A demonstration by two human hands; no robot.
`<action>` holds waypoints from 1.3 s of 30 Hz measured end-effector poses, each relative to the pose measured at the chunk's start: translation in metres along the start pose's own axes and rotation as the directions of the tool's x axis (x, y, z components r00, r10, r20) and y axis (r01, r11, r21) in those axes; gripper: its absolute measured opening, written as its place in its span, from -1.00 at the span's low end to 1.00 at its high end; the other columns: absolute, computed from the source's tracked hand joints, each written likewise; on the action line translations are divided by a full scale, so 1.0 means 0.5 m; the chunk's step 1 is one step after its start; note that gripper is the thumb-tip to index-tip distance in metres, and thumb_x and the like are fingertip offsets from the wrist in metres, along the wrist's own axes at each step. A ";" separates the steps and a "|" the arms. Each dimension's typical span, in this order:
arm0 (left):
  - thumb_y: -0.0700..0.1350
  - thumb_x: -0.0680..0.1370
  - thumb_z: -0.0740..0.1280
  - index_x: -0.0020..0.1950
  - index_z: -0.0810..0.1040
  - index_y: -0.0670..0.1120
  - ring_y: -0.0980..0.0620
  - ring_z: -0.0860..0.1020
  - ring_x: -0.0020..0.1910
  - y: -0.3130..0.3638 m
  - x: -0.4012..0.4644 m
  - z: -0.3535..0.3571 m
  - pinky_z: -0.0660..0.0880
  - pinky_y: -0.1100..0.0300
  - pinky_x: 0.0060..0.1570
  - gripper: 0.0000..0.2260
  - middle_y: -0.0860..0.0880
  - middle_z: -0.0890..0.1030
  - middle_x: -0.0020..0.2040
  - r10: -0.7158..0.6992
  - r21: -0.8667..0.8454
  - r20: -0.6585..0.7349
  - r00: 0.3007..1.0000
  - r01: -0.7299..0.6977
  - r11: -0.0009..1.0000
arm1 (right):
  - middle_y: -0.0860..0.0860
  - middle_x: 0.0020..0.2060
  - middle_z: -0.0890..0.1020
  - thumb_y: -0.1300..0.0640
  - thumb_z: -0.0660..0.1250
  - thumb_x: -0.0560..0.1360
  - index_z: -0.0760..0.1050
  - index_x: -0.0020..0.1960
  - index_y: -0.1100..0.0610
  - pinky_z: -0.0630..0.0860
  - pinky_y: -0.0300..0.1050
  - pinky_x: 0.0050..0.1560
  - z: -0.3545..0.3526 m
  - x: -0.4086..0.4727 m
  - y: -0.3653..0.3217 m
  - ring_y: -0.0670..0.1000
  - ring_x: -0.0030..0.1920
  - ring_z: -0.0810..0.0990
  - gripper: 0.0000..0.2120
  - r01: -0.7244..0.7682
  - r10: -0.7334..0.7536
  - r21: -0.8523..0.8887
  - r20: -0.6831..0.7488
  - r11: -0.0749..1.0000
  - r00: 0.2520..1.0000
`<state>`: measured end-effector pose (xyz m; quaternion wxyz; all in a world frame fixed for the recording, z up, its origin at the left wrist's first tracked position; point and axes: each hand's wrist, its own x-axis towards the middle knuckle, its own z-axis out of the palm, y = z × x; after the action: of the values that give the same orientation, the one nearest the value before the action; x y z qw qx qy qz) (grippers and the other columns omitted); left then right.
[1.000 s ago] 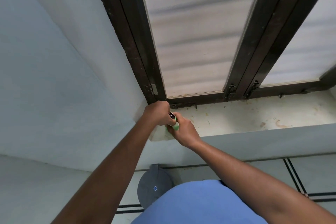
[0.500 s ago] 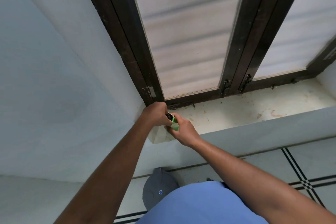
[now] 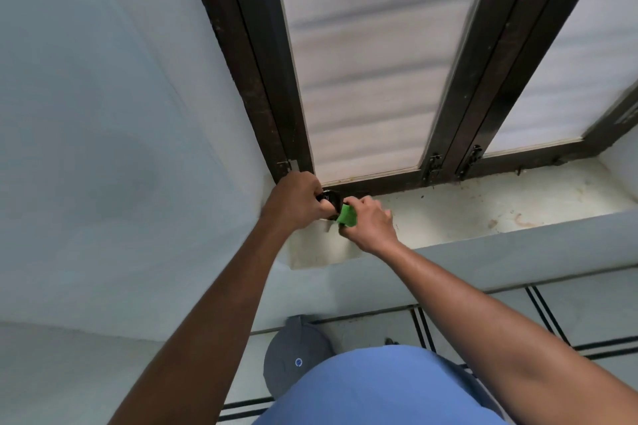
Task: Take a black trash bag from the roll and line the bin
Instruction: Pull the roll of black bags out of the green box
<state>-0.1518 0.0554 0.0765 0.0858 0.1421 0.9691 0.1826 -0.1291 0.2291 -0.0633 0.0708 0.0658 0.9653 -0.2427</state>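
Window sill (image 3: 483, 217) as workspace: my left hand (image 3: 297, 203) grips the black bag roll (image 3: 329, 200) steady so right hand (image 3: 371, 222) can pinch its green wrapper (image 3: 347, 217) free, bin (image 3: 293, 359) waiting below.

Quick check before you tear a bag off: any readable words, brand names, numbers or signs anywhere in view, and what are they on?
No readable text in this view.
Green wrapper in the right hand: no print visible.
Black trash bag roll in the left hand: mostly hidden, no label visible.
Grey bin lid: a small round blue-and-white mark, too small to read.
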 end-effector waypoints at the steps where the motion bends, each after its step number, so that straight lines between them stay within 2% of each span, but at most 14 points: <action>1: -0.02 0.45 0.51 -0.29 0.67 -0.08 0.02 0.46 -0.47 -0.002 -0.002 -0.001 0.26 0.24 -0.44 -0.82 -0.05 0.56 -0.44 -0.003 -0.012 -0.029 1.000 0.003 1.000 | 0.08 0.32 0.54 -0.10 0.52 0.55 0.48 0.57 -0.14 0.39 0.15 0.35 -0.008 0.010 0.010 0.18 0.39 0.47 -0.39 -0.007 0.007 -0.076 0.008 0.997 1.000; 7: -0.05 0.44 0.44 -0.32 0.61 -0.06 -0.04 0.47 -0.44 0.033 -0.008 -0.025 0.27 0.22 -0.44 -0.84 -0.07 0.56 -0.43 0.034 0.062 -0.130 0.991 -0.027 0.998 | 0.10 0.36 0.52 -0.16 0.52 0.56 0.52 0.52 -0.11 0.38 0.15 0.38 -0.006 0.045 0.032 0.19 0.40 0.41 -0.44 0.029 -0.006 -0.338 0.068 0.941 0.998; 11: -0.08 0.40 0.40 -0.43 0.43 -0.09 -0.07 0.38 -0.47 0.048 -0.006 -0.039 0.22 0.17 -0.47 -0.74 -0.08 0.44 -0.48 0.025 0.049 -0.159 0.987 -0.018 0.999 | 0.11 0.43 0.48 -0.34 0.64 0.41 0.35 0.60 0.03 0.37 0.15 0.49 0.006 0.058 -0.030 0.22 0.47 0.39 -0.06 0.090 -0.066 -0.157 0.152 0.983 0.986; 14: -0.07 0.41 0.41 -0.41 0.46 -0.07 -0.02 0.34 -0.50 0.041 -0.001 -0.052 0.23 0.16 -0.47 -0.76 -0.02 0.37 -0.52 0.007 0.037 -0.168 0.986 -0.001 0.999 | -0.04 0.37 0.58 -0.44 0.69 0.09 0.31 0.60 -0.09 0.47 0.17 0.49 0.005 0.050 -0.040 0.18 0.46 0.52 0.21 0.112 -0.120 0.068 0.127 0.991 0.985; 16: -0.03 0.41 0.42 -0.35 0.61 -0.11 -0.05 0.40 -0.50 0.028 0.004 -0.056 0.36 0.10 -0.46 -0.80 -0.05 0.47 -0.51 -0.018 0.015 -0.180 0.984 0.022 1.000 | -0.12 0.35 0.61 -0.29 0.78 0.15 0.35 0.61 -0.16 0.57 0.02 0.37 -0.007 0.023 -0.021 0.05 0.40 0.59 0.13 0.125 -0.173 0.354 0.109 0.927 0.979; 19: 0.02 0.41 0.46 -0.24 0.76 -0.13 -0.12 0.60 -0.43 0.015 0.004 -0.058 0.64 -0.09 -0.31 -0.78 -0.13 0.65 -0.43 -0.023 -0.093 -0.157 0.987 0.009 0.996 | -0.10 0.32 0.71 0.05 0.74 0.46 0.47 0.57 -0.18 0.58 -0.29 0.25 -0.035 -0.038 0.002 -0.19 0.28 0.67 -0.22 0.034 -0.216 0.758 0.143 0.651 0.966; 22: 0.03 0.45 0.53 -0.18 0.78 -0.06 0.02 0.70 -0.34 0.020 0.000 -0.060 0.71 -0.02 -0.23 -0.83 0.00 0.71 -0.37 -0.068 -0.255 -0.128 0.989 0.033 0.966 | 0.04 0.10 0.82 0.03 0.60 0.63 0.65 0.40 -0.14 0.65 -0.07 0.07 -0.054 -0.081 0.005 -0.03 -0.03 0.75 -0.63 -0.034 -0.163 0.872 0.129 0.488 0.978; 24: 0.10 0.52 0.51 -0.10 0.76 0.01 0.10 0.71 -0.22 0.028 0.006 -0.054 0.72 0.03 -0.14 -0.82 0.08 0.73 -0.25 -0.101 -0.332 -0.146 0.984 0.047 0.942 | -0.01 -0.07 0.80 -0.05 0.54 0.64 0.68 0.35 -0.08 0.65 0.00 -0.06 -0.059 -0.099 0.006 0.00 -0.18 0.69 -0.71 -0.058 -0.108 0.887 0.121 0.457 0.987; 27: 0.28 0.60 0.44 0.18 0.66 0.06 0.04 0.71 -0.01 0.046 0.006 -0.020 0.74 -0.03 -0.01 -0.67 0.04 0.71 0.00 -0.175 -0.608 0.017 0.984 0.149 0.780 | -0.08 -0.16 0.75 -0.16 0.42 0.66 0.68 0.34 0.03 0.64 -0.05 -0.14 -0.070 -0.118 0.000 -0.02 -0.25 0.64 -0.64 -0.091 -0.065 0.919 0.125 0.382 0.990; 30: 0.33 0.44 0.60 0.35 0.53 0.03 0.03 0.71 0.13 0.054 -0.010 0.045 0.72 0.01 0.07 -0.38 0.02 0.69 0.17 -0.218 -0.734 0.114 0.969 0.230 0.638 | -0.06 -0.11 0.76 -0.16 0.27 0.78 0.70 0.24 0.06 0.63 -0.11 -0.20 -0.088 -0.131 -0.018 -0.04 -0.26 0.67 -0.65 -0.111 -0.013 0.913 0.127 0.392 0.992; 32: 0.16 0.49 0.62 0.33 0.56 -0.03 -0.01 0.72 0.17 0.043 -0.011 0.090 0.69 0.02 0.15 -0.48 -0.02 0.72 0.18 -0.303 -0.805 0.077 0.950 0.238 0.543 | -0.02 -0.07 0.78 -0.15 0.23 0.80 0.71 0.22 0.09 0.64 -0.09 -0.20 -0.092 -0.135 -0.022 -0.01 -0.26 0.69 -0.61 -0.136 0.037 0.910 0.132 0.391 0.991; 34: 0.04 0.63 0.47 0.24 0.64 -0.07 -0.13 0.70 0.24 0.039 -0.012 0.109 0.66 -0.02 0.13 -0.74 -0.09 0.75 0.17 -0.369 -0.917 0.178 0.912 0.290 0.273 | 0.02 -0.01 0.79 -0.14 0.24 0.80 0.70 0.22 0.08 0.65 -0.07 -0.19 -0.089 -0.135 -0.020 0.02 -0.28 0.69 -0.64 -0.141 0.079 0.912 0.119 0.385 0.990; 36: 0.07 0.69 0.36 0.27 0.70 -0.07 -0.16 0.67 0.31 0.035 -0.019 0.121 0.62 -0.06 0.22 -0.72 -0.11 0.76 0.22 -0.316 -0.948 0.286 0.905 0.315 0.044 | 0.05 0.02 0.79 -0.13 0.25 0.80 0.69 0.23 0.03 0.67 -0.07 -0.17 -0.087 -0.136 -0.017 0.04 -0.29 0.70 -0.68 -0.150 0.102 0.913 0.120 0.379 0.988; 39: 0.07 0.68 0.43 0.43 0.64 -0.09 -0.15 0.68 0.35 0.024 -0.036 0.140 0.64 -0.04 0.24 -0.61 -0.13 0.74 0.32 -0.242 -0.957 0.285 0.927 0.288 -0.026 | 0.04 -0.04 0.81 -0.14 0.24 0.81 0.68 0.27 -0.01 0.67 -0.09 -0.17 -0.084 -0.144 -0.014 0.03 -0.30 0.71 -0.69 -0.182 0.112 0.924 0.153 0.335 0.982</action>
<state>-0.1166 0.0838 0.0186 0.2086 -0.1410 0.5758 0.7779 -0.0642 0.2366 -0.0112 0.0721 0.1735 0.6417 -0.7436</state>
